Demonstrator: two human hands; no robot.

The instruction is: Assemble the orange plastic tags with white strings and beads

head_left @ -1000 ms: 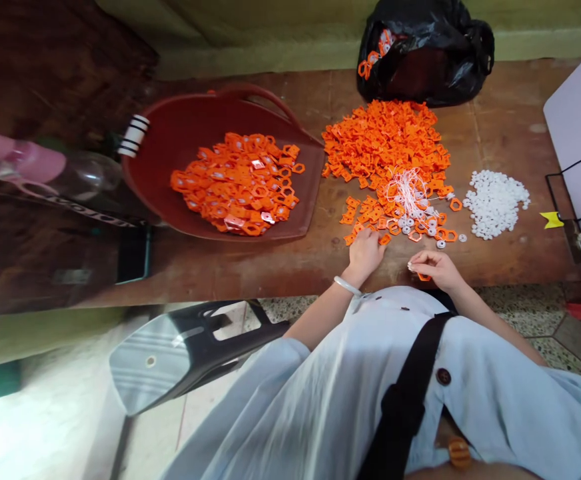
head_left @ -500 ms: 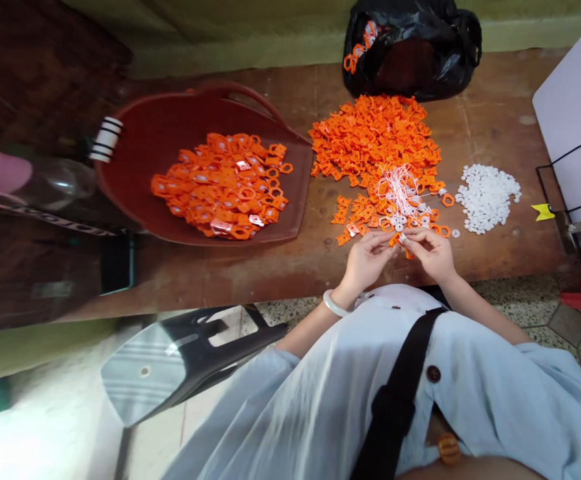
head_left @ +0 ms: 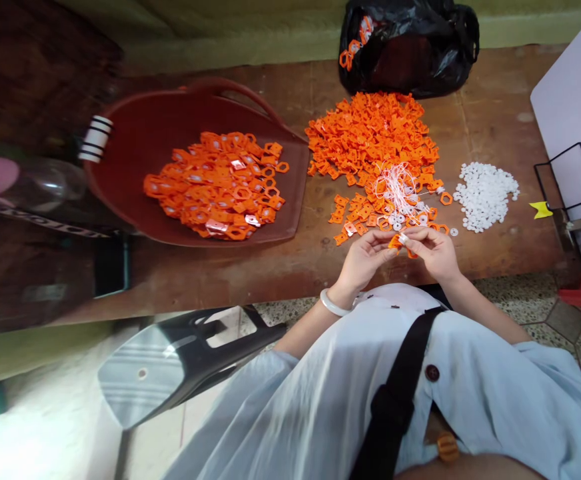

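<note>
The grip is nearly closed: the left hand (head_left: 362,261) pinches an orange piece (head_left: 394,243), the right hand (head_left: 438,255) a small white piece (head_left: 403,238), between the fingertips — whether joined, I cannot tell. Beyond, a large orange heap (head_left: 370,133) seems unworked; at left, a basket (head_left: 298,203) holds apparently fitted pieces (head_left: 220,183).

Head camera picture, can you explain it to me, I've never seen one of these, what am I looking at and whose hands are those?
There is no machine: a camera worn on a person's head looks down at their own bare hands. On the wooden table lie a heap of orange pieces, tangled string and a pile of small white pieces. A dark red tub holds more orange pieces. The left hand holds a small orange part; the right hand pinches a small white part against it.
</note>
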